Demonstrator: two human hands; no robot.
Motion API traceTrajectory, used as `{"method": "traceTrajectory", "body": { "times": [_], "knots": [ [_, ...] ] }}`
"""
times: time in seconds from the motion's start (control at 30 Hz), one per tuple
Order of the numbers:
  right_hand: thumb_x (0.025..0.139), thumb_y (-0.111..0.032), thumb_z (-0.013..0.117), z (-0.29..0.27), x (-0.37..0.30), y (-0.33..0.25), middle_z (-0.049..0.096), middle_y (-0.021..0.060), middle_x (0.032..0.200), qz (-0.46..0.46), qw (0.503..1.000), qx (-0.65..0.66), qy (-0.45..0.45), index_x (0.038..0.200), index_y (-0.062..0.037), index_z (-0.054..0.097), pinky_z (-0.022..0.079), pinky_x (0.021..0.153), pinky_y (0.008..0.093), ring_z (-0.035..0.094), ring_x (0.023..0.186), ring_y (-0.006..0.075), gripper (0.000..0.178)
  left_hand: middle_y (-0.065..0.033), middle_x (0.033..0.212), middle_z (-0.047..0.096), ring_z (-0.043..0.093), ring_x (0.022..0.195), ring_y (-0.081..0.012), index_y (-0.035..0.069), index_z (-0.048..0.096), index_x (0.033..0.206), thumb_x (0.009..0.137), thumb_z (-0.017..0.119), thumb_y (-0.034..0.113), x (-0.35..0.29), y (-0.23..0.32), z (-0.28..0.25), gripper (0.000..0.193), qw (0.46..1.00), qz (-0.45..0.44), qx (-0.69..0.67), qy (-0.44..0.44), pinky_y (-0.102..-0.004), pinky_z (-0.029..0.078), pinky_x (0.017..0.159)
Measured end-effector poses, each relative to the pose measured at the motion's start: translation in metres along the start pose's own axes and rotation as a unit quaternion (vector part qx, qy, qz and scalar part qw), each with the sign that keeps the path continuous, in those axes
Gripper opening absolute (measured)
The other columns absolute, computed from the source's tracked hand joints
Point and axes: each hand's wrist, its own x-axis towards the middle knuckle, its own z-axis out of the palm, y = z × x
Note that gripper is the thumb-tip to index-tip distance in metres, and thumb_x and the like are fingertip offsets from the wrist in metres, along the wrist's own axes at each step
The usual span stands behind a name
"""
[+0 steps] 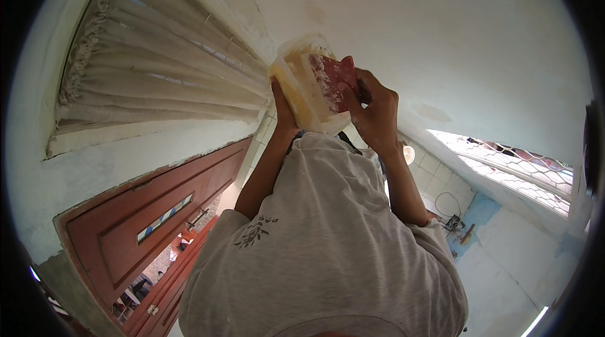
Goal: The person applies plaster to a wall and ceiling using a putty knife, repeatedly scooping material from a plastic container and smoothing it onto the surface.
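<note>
My left hand (285,109) is closed round the near left side of a translucent plastic tub (295,101). Whitish paste is smeared over the tub's inside, and its left wall looks yellowish. In my right hand (377,112) is a flat dark red putty scraper (337,80), pinched between thumb and fingers. White paste streaks the scraper's left part, which lies over the tub's opening. Whether its edge touches the tub's inside I cannot tell. Both hands are close together in front of my body.
Pale walls (441,34) with patches surround me. A curtained window (170,59) is at left, above a red-brown door (126,242) standing partly ajar. A meshed opening (510,167) is at right. Cables (452,222) hang on a wall at lower right, near white tiles (428,176).
</note>
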Motion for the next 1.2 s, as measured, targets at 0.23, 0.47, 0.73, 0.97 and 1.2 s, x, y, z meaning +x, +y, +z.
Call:
{"method": "traceTrajectory", "body": {
  "times": [0.23, 0.47, 0.73, 0.97, 1.2],
  "knots": [
    [0.094, -0.004, 0.066, 0.007, 0.008, 0.013, 0.076, 0.0157, 0.098, 0.026, 0.996, 0.089, -0.016, 0.120, 0.0044, 0.062, 0.055, 0.073, 0.0298, 0.071, 0.080, 0.0150, 0.028, -0.0123, 0.145, 0.050, 0.055, 0.129, -0.0281, 0.014, 0.034, 0.153, 0.094, 0.029, 0.081, 0.002, 0.001, -0.002, 0.090, 0.998, -0.023, -0.013, -0.052, -0.0461, 0.053, 0.105],
    [0.095, -0.004, 0.066, -0.001, 0.017, 0.027, 0.076, 0.0130, 0.097, 0.079, 0.980, 0.176, -0.041, 0.121, 0.0041, 0.063, 0.055, 0.079, 0.0286, 0.069, 0.088, 0.0109, 0.027, -0.0121, 0.145, 0.050, 0.056, 0.128, -0.0276, 0.014, 0.034, 0.153, 0.094, 0.030, 0.079, 0.004, 0.001, -0.013, 0.088, 0.997, -0.023, -0.023, -0.065, -0.0462, 0.054, 0.104],
    [0.095, -0.003, 0.066, 0.000, 0.016, 0.015, 0.075, 0.0072, 0.093, -0.048, 0.996, 0.038, 0.061, 0.113, 0.0024, 0.065, 0.059, 0.072, 0.0279, 0.071, 0.082, 0.0118, 0.019, -0.0113, 0.141, 0.054, 0.058, 0.125, -0.0266, 0.012, 0.036, 0.152, 0.097, 0.027, 0.076, 0.000, -0.002, -0.011, 0.085, 0.999, 0.018, 0.023, 0.040, -0.0427, 0.053, 0.101],
    [0.090, -0.007, 0.062, 0.055, 0.020, 0.051, 0.067, 0.0239, 0.077, -0.087, 0.964, -0.236, -0.088, 0.092, 0.0034, 0.060, 0.053, 0.066, 0.0487, 0.066, 0.072, 0.0437, 0.011, -0.0060, 0.147, 0.049, 0.049, 0.134, -0.0243, 0.018, 0.036, 0.153, 0.098, 0.028, 0.076, 0.000, -0.009, -0.015, 0.081, 0.998, 0.025, 0.022, 0.046, -0.0411, 0.044, 0.111],
    [0.087, -0.007, 0.064, 0.053, 0.036, 0.050, 0.065, 0.0235, 0.072, -0.097, 0.971, -0.167, -0.139, 0.088, 0.0046, 0.060, 0.053, 0.065, 0.0480, 0.066, 0.071, 0.0443, 0.012, -0.0056, 0.149, 0.047, 0.046, 0.136, -0.0251, 0.019, 0.035, 0.154, 0.099, 0.028, 0.074, 0.002, -0.012, -0.024, 0.078, 0.996, 0.055, 0.023, 0.062, -0.0424, 0.043, 0.112]
  ]
}}
